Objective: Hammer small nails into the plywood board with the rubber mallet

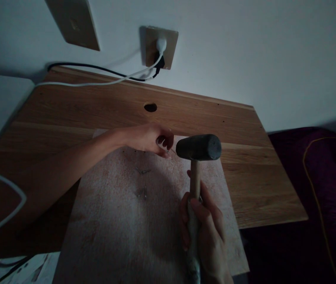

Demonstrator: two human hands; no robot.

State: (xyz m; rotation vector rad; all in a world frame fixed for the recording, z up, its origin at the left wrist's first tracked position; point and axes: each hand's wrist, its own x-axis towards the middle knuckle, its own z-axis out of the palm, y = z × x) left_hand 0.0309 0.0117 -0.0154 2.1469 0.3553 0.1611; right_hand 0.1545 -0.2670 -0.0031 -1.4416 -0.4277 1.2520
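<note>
My right hand [205, 230] is closed around the wooden handle of a mallet [198, 149], whose dark cylindrical head hangs above a thin brown board [111, 225]. My left hand [152, 139] reaches across the board's far edge, fingers pinched on a small nail just left of the mallet head. Several loose nails [142, 181] lie on the board between my hands.
The board rests on a larger wooden panel [245, 157] with a round hole [150, 107]. A wall socket [159, 46] with white and black cables sits behind. A white cable loop [5, 205] lies at the left, papers [23, 270] bottom left, dark purple fabric [318, 197] at the right.
</note>
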